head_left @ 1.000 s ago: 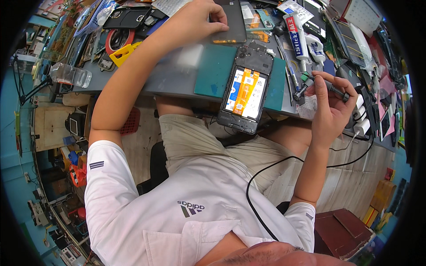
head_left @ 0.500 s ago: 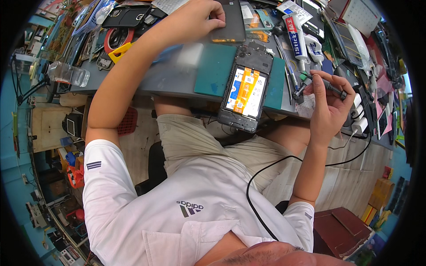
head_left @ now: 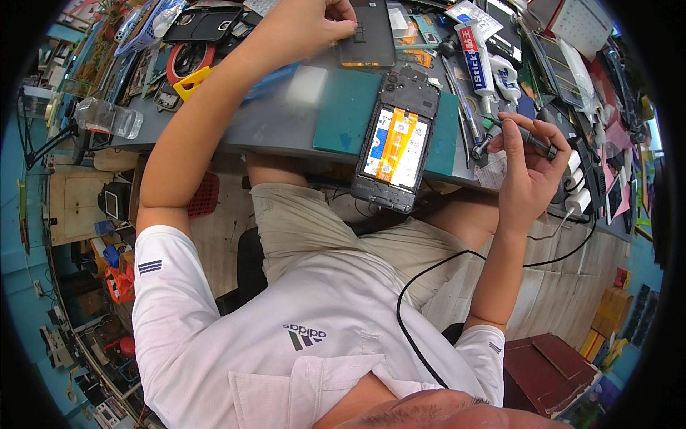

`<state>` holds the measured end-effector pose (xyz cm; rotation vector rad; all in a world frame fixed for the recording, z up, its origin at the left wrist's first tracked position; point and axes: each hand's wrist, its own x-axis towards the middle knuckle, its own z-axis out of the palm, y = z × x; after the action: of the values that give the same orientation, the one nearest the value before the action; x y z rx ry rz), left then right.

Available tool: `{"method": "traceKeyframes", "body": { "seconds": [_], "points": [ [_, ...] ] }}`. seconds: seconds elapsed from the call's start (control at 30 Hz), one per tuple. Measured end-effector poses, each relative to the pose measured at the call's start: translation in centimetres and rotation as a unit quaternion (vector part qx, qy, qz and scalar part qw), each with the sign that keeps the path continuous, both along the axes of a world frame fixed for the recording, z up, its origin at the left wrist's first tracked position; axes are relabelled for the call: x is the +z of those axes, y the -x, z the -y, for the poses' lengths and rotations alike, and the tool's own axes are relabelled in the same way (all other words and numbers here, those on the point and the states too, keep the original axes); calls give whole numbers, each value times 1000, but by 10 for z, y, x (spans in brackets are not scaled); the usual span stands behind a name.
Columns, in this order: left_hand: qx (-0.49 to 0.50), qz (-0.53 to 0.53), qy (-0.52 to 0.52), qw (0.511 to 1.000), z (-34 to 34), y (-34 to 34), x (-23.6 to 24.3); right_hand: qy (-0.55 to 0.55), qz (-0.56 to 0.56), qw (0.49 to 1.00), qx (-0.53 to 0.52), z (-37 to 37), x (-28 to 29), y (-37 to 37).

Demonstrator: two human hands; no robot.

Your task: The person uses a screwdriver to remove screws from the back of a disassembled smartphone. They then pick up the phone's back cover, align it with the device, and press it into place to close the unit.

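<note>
The right hand [head_left: 534, 171] is holding a dark tool [head_left: 532, 139]; left of it, the open phone [head_left: 395, 143] is pointing far. The left hand [head_left: 321, 25] is curling by a black panel [head_left: 371, 48], its grip unclear.

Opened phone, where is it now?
In the head view, the opened phone lies just right of centre across the green mat, its lower end beyond the desk.

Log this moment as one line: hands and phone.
left hand: at dark panel, contact unclear; right hand: holding dark tool; opened phone: on green mat, overhanging table
</note>
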<state>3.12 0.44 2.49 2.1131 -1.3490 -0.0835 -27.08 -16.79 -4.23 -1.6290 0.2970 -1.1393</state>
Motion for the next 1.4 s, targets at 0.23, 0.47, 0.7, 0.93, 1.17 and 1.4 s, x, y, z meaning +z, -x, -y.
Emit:
{"method": "traceKeyframes", "body": {
  "seconds": [0.23, 0.47, 0.7, 0.93, 1.17, 1.4],
  "points": [
    [5, -23, 68, 997, -16, 37, 15, 3, 0, 1000, -6, 1, 0, -1],
    [-139, -100, 148, 974, -58, 111, -8, 60, 18, 998, -28, -1, 0, 1],
    [-172, -137, 240, 946, -72, 145, -37, 57, 6, 996, 75, -49, 31, 16],
    [-172, -94, 268, 943, -74, 151, -47, 66, -47, 982, 172, -79, 38, 31],
    [-176, -28, 270, 946, -77, 150, -48, 59, -37, 983, 167, -88, 35, 31],
    [-180, -14, 280, 943, -77, 151, -53, 74, -35, 982, 168, -90, 35, 30]
  ]
}}
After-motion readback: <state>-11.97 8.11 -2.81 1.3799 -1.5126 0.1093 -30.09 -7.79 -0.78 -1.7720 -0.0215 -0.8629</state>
